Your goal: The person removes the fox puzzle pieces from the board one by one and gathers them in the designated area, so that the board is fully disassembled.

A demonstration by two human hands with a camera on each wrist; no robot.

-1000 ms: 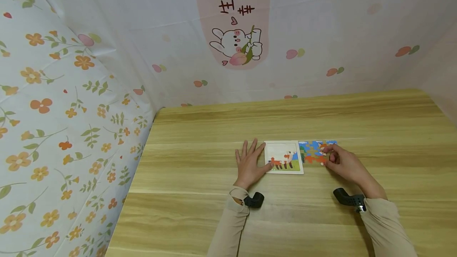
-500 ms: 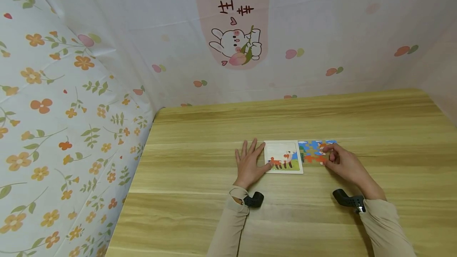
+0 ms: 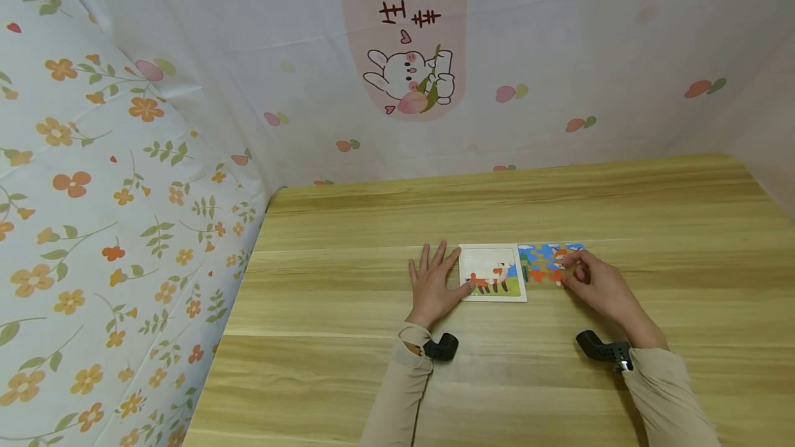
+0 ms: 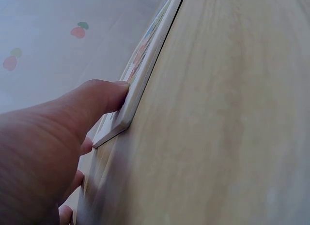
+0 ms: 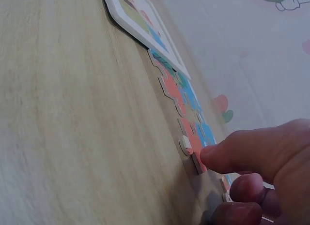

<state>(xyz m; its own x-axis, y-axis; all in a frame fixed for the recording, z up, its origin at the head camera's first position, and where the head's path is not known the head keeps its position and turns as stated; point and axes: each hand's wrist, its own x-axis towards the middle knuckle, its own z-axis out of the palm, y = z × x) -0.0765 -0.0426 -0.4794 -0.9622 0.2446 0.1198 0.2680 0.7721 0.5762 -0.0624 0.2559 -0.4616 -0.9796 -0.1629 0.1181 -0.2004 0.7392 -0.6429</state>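
Observation:
In the head view a white-framed puzzle tray [image 3: 493,299] lies flat on the table, partly filled with an animal picture in its lower part. My left hand [image 3: 431,292] rests beside it with spread fingers; its thumb [image 4: 109,94] presses the tray's near left corner in the left wrist view. Right of the tray lie several loose jigsaw pieces [image 3: 537,261] in blue, orange and green. Over their right end my right hand [image 3: 599,285] bends thumb and forefinger around an orange puzzle piece [image 5: 190,133], with the thumb touching it. The forefinger's contact is partly hidden.
The wooden table [image 3: 348,309] reaches back to a printed curtain [image 3: 279,74]. A floral cloth [image 3: 93,226] hangs along the left side. Each wrist carries a black camera mount [image 3: 442,348].
My right hand and the loose pieces have shifted very slightly left. The left hand stays on the tray.

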